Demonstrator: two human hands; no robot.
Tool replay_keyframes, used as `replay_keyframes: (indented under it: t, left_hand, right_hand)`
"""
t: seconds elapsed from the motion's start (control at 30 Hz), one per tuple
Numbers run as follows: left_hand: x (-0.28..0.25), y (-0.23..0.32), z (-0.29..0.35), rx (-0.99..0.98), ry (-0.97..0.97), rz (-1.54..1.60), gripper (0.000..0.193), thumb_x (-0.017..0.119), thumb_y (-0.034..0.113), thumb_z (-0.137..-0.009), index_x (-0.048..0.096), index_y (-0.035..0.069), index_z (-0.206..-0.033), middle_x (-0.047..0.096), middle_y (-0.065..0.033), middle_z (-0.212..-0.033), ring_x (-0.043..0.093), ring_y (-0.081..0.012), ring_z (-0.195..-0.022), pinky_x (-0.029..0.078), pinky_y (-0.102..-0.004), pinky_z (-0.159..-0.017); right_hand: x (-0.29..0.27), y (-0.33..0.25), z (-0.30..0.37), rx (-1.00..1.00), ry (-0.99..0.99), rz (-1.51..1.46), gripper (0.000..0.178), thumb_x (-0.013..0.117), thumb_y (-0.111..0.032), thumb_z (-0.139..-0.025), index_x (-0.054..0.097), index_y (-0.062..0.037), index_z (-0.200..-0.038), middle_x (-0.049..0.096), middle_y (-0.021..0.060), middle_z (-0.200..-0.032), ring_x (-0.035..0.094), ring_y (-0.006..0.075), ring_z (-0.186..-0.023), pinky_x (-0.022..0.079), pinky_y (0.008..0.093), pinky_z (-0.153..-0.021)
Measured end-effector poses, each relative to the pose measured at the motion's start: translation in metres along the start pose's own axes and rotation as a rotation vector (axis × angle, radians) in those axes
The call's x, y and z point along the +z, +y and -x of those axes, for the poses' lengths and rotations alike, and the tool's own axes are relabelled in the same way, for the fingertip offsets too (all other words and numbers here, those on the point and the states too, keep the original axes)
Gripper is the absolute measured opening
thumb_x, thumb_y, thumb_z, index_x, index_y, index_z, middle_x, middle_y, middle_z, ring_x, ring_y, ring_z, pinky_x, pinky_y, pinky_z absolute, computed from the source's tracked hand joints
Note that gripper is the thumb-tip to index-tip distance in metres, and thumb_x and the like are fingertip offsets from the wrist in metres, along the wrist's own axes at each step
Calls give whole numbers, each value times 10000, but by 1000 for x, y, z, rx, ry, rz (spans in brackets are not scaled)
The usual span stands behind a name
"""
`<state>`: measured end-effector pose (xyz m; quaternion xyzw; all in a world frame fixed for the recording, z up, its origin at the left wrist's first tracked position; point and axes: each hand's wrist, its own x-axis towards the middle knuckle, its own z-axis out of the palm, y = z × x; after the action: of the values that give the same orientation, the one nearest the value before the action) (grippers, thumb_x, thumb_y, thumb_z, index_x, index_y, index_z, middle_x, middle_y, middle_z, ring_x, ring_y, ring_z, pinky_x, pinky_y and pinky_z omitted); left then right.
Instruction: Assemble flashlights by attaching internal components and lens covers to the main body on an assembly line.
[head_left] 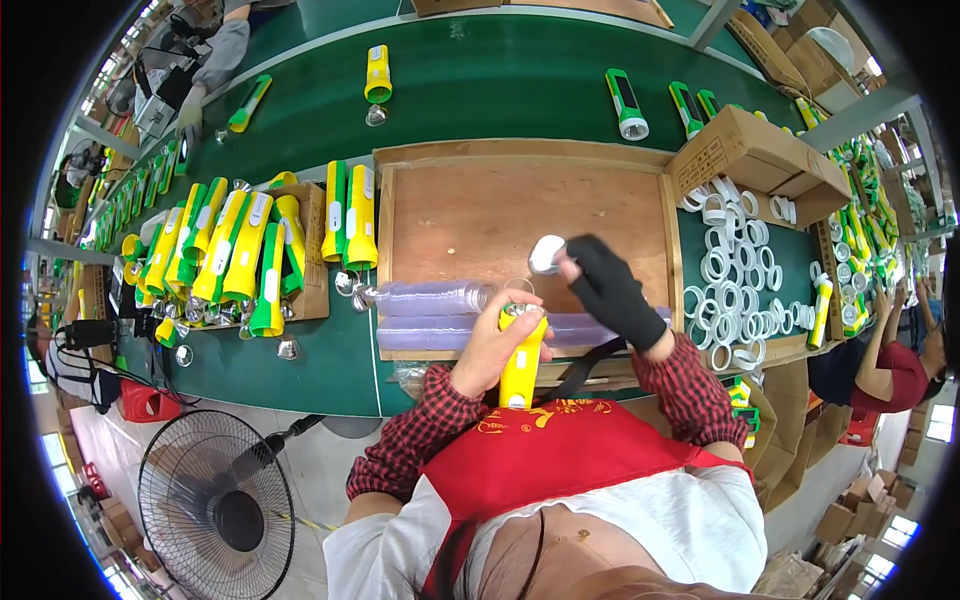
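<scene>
My left hand [490,345] is wrapped round a yellow flashlight body [519,372], held upright in front of my apron with its open head end at the top. A shiny reflector [522,310] shows in that end, between my fingertips. A thin clear disc [519,286] appears just above those fingers. My right hand [607,290], in a black fingerless glove, pinches a white ring [547,255] over the wooden tray [450,220]. Rolls of stacked clear discs [425,333] lie along the tray's near side, beneath both hands.
Yellow and green flashlights [225,240] with reflectors are heaped at left beside a cardboard box [315,245]. Many white rings [735,270] lie at right below a tilted carton [765,160]. More flashlights [627,105] sit on the green belt. A floor fan [220,510] stands lower left; co-workers are at both sides.
</scene>
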<state>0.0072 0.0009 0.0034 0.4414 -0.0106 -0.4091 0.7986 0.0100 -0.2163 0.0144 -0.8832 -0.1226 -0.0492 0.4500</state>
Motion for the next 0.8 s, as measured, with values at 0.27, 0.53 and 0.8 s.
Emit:
replay_keyframes:
  t: [0.27, 0.53, 0.8]
  left_hand:
    - [-1, 2, 7, 7, 22, -71, 337, 513, 299, -968, 428, 53, -1182, 619, -190, -916, 678, -250, -733, 566, -353, -682]
    - [-6, -2, 4, 4, 13, 4, 355, 520, 296, -967, 425, 40, -1195, 619, -183, -928, 674, -256, -745, 564, -359, -695]
    - [-8, -2, 1, -42, -32, 107, 380, 569, 269, -951, 416, 50, -1222, 621, -182, -959, 678, -248, -783, 559, -350, -729]
  right_hand:
    - [31, 39, -17, 69, 33, 488, 395, 725, -252, -764, 586, -50, -1074, 586, 141, -1068, 565, 335, -994, 496, 425, -791]
    - [19, 15, -7, -31, 169, 461, 416, 726, -278, -785, 584, -43, -1097, 581, 154, -1080, 563, 330, -978, 491, 411, -784]
    - [15, 48, -20, 299, 18, 121, 313, 692, -221, -813, 631, -37, -1058, 653, 133, -866, 639, 276, -817, 500, 360, -701]
